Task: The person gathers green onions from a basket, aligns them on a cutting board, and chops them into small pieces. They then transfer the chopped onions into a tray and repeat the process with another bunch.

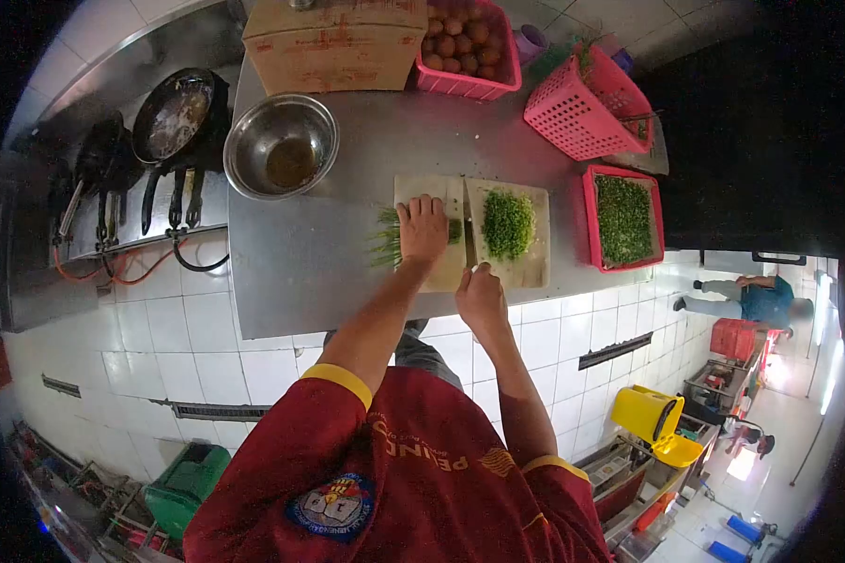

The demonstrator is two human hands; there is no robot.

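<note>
On the cutting board (535, 271) my left hand (423, 231) presses down over a bunch of green onions (385, 236), fingers closed on it. The leafy ends stick out to the left of that hand, and a short cut end shows on its right. My right hand (482, 293) is closed round the handle of a knife (470, 218). Its blade stands edge down on the board, beside the cut end of the bunch. Chopped green onions (508, 225) lie in a pile on the board, right of the blade.
A steel bowl (321, 127) with brown contents stands left. Behind are a cardboard box (338, 52) and a pink basket of eggs (469, 87). On the right are a pink perforated basket (573, 113) and a pink tray of chopped greens (593, 220). Another person (765, 300) is farther off.
</note>
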